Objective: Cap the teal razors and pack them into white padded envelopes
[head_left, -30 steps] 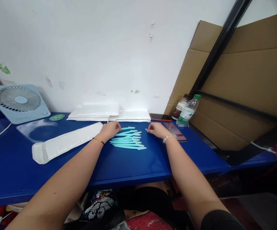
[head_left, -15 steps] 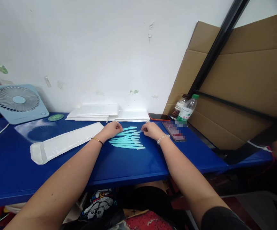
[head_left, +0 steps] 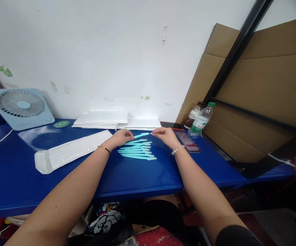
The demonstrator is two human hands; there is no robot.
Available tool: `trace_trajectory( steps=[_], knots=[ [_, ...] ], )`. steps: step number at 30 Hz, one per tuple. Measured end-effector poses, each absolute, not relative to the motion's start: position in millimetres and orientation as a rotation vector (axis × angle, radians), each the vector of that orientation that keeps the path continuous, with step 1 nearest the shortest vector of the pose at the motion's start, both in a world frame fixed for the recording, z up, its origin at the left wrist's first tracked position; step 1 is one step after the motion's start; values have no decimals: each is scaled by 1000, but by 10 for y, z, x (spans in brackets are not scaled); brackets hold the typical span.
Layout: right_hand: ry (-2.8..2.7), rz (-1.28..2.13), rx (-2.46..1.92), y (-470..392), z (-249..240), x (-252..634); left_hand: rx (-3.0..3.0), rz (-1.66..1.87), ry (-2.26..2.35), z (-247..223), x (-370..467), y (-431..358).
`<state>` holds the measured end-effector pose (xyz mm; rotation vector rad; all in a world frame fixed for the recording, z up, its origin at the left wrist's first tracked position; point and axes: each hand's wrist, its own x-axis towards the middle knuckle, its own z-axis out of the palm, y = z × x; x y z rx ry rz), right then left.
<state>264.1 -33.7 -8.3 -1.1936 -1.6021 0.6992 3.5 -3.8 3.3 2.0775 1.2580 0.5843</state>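
Observation:
My left hand (head_left: pixel 123 137) pinches the near end of a turquoise stick-like piece (head_left: pixel 141 135), whose other end points right. My right hand (head_left: pixel 165 135) is closed in a pinch on a small pale cap-like piece (head_left: pixel 151 133), just right of that stick's tip, with a small gap between them. Below my hands, several turquoise sticks (head_left: pixel 135 156) lie in a loose fanned row on the blue table (head_left: pixel 137 177). A long white padded envelope (head_left: pixel 71 154) lies beside my left forearm.
White envelopes (head_left: pixel 104 118) are stacked along the wall. A blue fan (head_left: pixel 22 106) and a green disc (head_left: pixel 61 124) stand left. Two phones (head_left: pixel 172 125) and two bottles (head_left: pixel 201 119) are right, near cardboard (head_left: pixel 273 89) and a black post.
Both hands have moved slightly up, away from the row. The turquoise stick in my left hand is now above the others. The view has shifted slightly.

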Motion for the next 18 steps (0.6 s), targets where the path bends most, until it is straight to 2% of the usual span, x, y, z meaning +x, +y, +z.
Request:
trace_trajectory(
  steps=[18],
  knots=[
    [-1371,1023,-1098,-378,-60,2560,2051,597,1224,26,31,-25]
  ],
)
